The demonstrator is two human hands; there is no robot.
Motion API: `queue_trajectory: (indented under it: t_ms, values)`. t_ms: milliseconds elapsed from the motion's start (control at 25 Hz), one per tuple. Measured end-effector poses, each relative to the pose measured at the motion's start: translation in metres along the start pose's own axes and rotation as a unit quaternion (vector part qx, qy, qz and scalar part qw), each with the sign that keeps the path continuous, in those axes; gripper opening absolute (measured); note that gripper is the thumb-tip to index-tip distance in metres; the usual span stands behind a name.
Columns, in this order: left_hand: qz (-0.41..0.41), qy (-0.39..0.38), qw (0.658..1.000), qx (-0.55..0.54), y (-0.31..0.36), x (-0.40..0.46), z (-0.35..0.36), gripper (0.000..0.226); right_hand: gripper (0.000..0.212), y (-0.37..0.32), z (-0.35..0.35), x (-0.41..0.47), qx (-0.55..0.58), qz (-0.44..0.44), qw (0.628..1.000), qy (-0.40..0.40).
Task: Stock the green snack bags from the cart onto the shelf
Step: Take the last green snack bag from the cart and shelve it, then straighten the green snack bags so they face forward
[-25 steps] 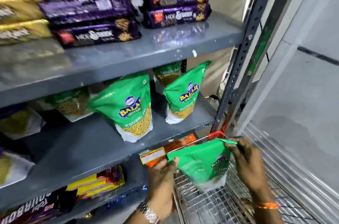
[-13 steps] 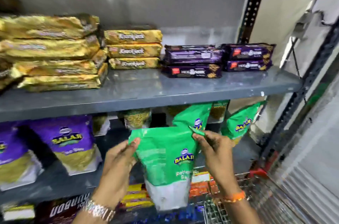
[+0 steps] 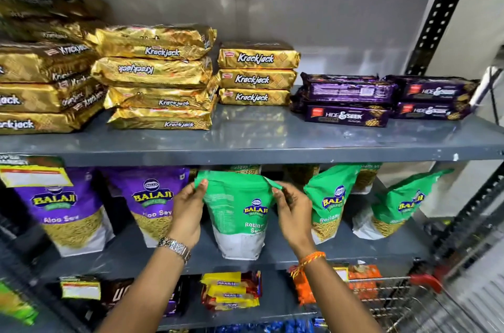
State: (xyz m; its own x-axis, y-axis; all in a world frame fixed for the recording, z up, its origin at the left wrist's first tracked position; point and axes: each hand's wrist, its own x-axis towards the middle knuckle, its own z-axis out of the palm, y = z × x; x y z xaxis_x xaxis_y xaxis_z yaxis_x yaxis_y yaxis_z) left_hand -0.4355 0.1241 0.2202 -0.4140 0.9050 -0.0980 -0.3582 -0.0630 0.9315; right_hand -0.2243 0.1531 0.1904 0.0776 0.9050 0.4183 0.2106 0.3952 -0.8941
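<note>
A green Balaji snack bag stands upright on the middle grey shelf, its white base on the shelf board. My left hand pinches its top left corner and my right hand pinches its top right corner. Two more green bags lean on the same shelf to the right. The wire cart with its red corner shows at the lower right; its inside is mostly out of view.
Purple Balaji bags stand to the left of the held bag. The upper shelf carries gold Krackjack packs and purple Hide & Seek packs. Biscuit packs fill the lower shelf. A black slotted upright stands at right.
Both hands lifted the green bag out of the cart, carried it up and left, and now it rests upright on the middle shelf between the purple and green bags.
</note>
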Motion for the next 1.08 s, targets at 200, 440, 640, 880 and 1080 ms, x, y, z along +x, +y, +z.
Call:
queue_trajectory:
  t_ms: [200, 440, 640, 880, 1080]
  values:
    - [-0.063, -0.003, 0.998, -0.009, -0.029, -0.004, -0.001, 0.011, 0.058, 0.030, 0.015, 0.001, 0.075, 0.130, 0.983, -0.107]
    - [-0.209, 0.009, 0.978, 0.006, -0.072, -0.032, 0.003, 0.045, 0.051, 0.079, 0.022, -0.024, 0.032, 0.167, 0.963, -0.207]
    - [-0.205, -0.005, 0.978, -0.040, -0.075, -0.003, 0.003, 0.058, 0.053, 0.077, 0.023, -0.055, 0.000, 0.207, 0.967, -0.147]
    - [-0.139, 0.008, 0.988, 0.072, -0.094, -0.008, -0.019, 0.043, 0.068, 0.068, 0.022, -0.067, -0.015, 0.251, 0.955, -0.158]
    - [-0.105, -0.109, 0.967, 0.206, -0.129, -0.031, -0.023, 0.073, 0.083, 0.048, 0.033, -0.070, -0.058, 0.226, 0.952, -0.200]
